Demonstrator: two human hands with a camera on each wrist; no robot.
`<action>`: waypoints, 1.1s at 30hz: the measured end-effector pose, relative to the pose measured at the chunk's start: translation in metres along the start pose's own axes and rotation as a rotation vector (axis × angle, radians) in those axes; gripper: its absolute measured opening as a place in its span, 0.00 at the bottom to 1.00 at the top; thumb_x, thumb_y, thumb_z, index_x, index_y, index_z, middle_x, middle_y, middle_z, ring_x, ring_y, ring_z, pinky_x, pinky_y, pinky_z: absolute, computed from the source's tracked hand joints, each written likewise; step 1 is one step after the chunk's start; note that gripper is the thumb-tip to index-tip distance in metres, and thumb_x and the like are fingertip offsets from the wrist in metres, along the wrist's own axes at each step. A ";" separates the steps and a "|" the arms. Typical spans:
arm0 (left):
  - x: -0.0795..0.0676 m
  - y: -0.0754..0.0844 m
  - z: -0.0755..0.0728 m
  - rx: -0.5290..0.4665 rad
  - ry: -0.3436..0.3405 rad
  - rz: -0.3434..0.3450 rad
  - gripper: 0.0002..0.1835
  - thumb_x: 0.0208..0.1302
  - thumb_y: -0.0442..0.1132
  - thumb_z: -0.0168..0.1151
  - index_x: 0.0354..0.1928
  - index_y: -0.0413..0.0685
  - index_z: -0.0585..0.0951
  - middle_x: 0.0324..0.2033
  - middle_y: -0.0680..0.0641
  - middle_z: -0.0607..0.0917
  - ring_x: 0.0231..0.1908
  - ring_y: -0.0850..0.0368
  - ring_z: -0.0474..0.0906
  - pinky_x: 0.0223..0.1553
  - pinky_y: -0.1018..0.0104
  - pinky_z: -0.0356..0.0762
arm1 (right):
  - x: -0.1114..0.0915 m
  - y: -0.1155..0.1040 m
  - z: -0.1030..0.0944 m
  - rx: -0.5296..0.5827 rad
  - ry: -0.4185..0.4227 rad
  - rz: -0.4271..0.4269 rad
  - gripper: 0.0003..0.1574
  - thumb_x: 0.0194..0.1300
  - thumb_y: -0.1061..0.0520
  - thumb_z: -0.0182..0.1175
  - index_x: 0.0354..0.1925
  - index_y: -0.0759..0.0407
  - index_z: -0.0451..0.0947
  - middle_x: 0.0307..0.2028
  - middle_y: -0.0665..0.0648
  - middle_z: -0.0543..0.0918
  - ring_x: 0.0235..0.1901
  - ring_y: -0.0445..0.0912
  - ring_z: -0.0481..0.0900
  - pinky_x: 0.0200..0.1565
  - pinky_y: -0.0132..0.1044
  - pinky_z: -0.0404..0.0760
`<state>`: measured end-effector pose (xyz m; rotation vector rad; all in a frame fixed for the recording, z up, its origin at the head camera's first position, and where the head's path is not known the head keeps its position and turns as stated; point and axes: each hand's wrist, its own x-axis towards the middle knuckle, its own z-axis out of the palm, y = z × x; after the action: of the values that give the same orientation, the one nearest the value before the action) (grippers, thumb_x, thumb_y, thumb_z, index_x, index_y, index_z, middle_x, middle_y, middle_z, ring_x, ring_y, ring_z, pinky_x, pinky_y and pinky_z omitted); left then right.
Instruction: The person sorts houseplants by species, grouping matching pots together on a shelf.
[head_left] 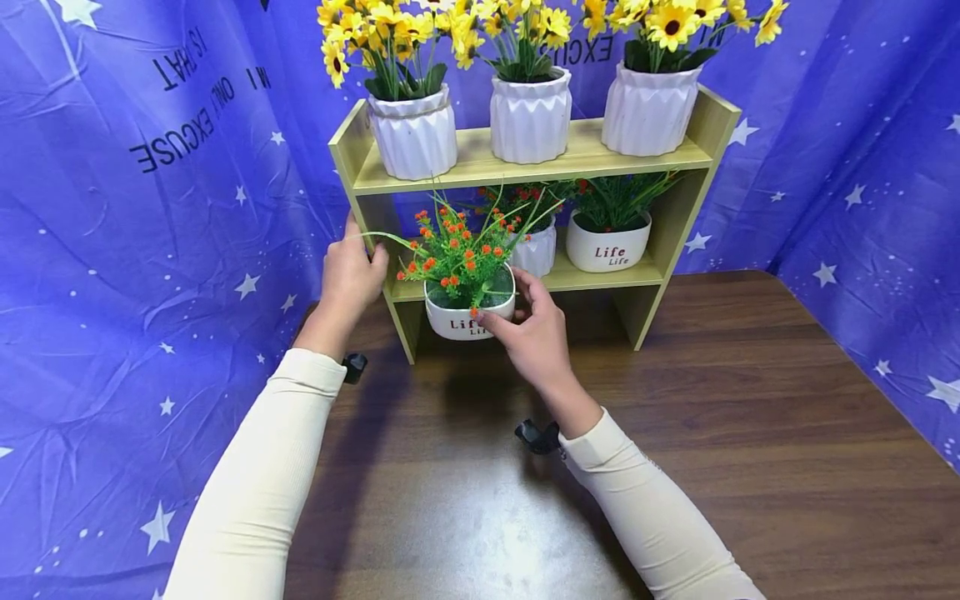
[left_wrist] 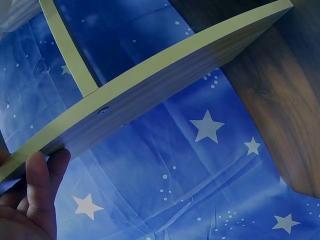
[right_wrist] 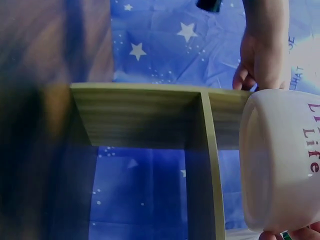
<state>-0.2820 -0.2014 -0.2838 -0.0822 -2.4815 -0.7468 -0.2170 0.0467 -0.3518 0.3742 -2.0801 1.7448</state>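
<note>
My right hand (head_left: 536, 333) grips the right side of a white oval pot (head_left: 457, 323) marked "Life", thumb at its front. Green leaves and small orange flowers (head_left: 457, 250) fill the pot, which is held in front of the lower shelf's left end. In the right wrist view the pot's underside (right_wrist: 257, 165) shows, off the shelf board (right_wrist: 212, 165). My left hand (head_left: 352, 271) holds the left side panel (left_wrist: 140, 75) of the wooden shelf, its thumb near the front edge and its other fingers partly hidden behind the panel.
On the top shelf (head_left: 472, 154) stand three white fluted pots (head_left: 531, 117) of yellow sunflowers. The lower shelf bears a second white "Life" pot (head_left: 609, 243) and a fluted pot (head_left: 536, 250). A brown wooden table (head_left: 675, 467) lies beneath; blue star-patterned cloth (head_left: 187, 250) hangs around it.
</note>
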 end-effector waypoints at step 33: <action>-0.005 0.006 0.003 0.001 -0.036 -0.055 0.26 0.69 0.40 0.54 0.66 0.40 0.66 0.43 0.24 0.82 0.46 0.24 0.79 0.45 0.36 0.73 | 0.076 0.008 0.058 -0.219 -0.004 0.035 0.39 0.63 0.47 0.68 0.66 0.61 0.68 0.53 0.63 0.81 0.52 0.55 0.80 0.53 0.46 0.75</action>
<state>-0.2782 -0.1942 -0.2849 -0.0270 -2.5278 -0.7739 -0.2955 -0.0045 -0.3320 0.2782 -2.2639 1.5149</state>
